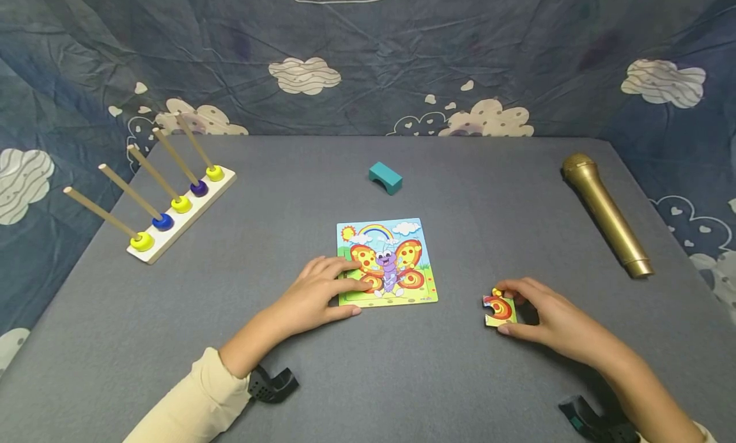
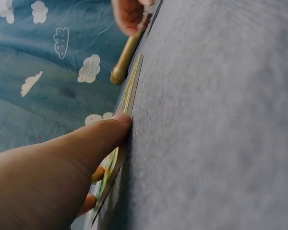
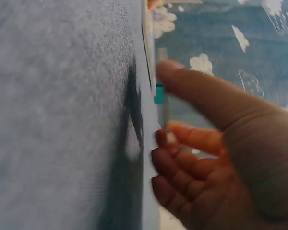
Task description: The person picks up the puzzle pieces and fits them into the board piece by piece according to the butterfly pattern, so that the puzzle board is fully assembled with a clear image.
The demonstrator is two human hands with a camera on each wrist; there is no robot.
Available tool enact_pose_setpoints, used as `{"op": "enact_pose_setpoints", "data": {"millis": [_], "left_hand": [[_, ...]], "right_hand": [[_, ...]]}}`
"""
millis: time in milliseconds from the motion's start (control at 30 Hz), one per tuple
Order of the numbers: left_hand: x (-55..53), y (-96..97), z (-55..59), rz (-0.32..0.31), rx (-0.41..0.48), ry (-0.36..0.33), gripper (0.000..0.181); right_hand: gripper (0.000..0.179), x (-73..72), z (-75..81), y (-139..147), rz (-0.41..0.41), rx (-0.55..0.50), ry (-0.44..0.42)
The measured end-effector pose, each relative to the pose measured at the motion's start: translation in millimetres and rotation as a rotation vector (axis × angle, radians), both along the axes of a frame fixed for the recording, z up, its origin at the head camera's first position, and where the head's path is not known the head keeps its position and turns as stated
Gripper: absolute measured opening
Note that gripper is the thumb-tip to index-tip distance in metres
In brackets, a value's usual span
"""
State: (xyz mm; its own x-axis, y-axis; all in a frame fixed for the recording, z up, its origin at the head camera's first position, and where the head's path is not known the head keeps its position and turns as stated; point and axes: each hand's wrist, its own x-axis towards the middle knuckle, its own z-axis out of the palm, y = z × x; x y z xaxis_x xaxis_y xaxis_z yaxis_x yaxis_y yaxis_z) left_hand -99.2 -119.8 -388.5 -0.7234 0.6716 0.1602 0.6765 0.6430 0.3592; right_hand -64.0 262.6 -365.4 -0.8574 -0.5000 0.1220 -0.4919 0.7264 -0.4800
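Observation:
A square butterfly puzzle board (image 1: 392, 283) lies flat on the grey table, with a sun, a rainbow and clouds printed along its top. My left hand (image 1: 322, 289) rests over its left side, fingers spread on the picture and thumb (image 2: 117, 122) at the near edge. Off to the right, my right hand (image 1: 546, 309) pinches a jigsaw puzzle piece (image 1: 501, 310) between thumb and fingers. The piece carries a red, orange and yellow wing pattern on green. In the right wrist view it is edge-on, held up above the table by the right hand (image 3: 197, 158).
A teal arched block (image 1: 386, 178) sits behind the board. At the left stands a wooden peg stacker (image 1: 192, 219) with yellow, blue and purple rings. A gold microphone (image 1: 606, 216) lies at the right. Dark cloth with clouds (image 1: 368, 59) hangs behind the table.

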Motion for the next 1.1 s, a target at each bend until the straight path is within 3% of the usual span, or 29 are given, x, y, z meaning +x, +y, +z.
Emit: {"op": "enact_pose_setpoints", "data": {"millis": [133, 233, 367, 533, 700, 833, 1100], "left_hand": [[0.9, 4.8, 2.8, 0.004, -0.034, 0.049, 0.033], [-0.3, 10.1, 5.3, -0.027, -0.037, 0.077, 0.031], [-1.6, 16.8, 7.4, -0.074, -0.030, 0.036, 0.031], [-0.7, 21.3, 8.3, -0.073, -0.062, 0.001, 0.033], [1.0, 24.7, 7.5, -0.083, -0.078, 0.053, 0.042], [4.0, 29.4, 6.7, -0.081, -0.144, 0.090, 0.055], [10.6, 44.9, 8.4, -0.049, -0.309, 0.215, 0.059]], "right_hand": [[0.056, -5.1, 10.4, -16.2, 0.010, -0.032, 0.006], [0.058, -11.7, 15.2, -32.0, 0.038, -0.062, 0.040], [0.059, -21.9, 15.6, -54.7, 0.084, -0.101, 0.073], [0.060, -36.0, 7.3, -78.8, 0.114, -0.127, 0.048], [0.060, -49.1, -7.8, -93.6, 0.129, -0.102, 0.012], [0.058, -55.6, -15.3, -98.5, 0.124, -0.080, 0.000], [0.053, -59.5, -14.2, -102.0, 0.101, -0.073, -0.084]]}}
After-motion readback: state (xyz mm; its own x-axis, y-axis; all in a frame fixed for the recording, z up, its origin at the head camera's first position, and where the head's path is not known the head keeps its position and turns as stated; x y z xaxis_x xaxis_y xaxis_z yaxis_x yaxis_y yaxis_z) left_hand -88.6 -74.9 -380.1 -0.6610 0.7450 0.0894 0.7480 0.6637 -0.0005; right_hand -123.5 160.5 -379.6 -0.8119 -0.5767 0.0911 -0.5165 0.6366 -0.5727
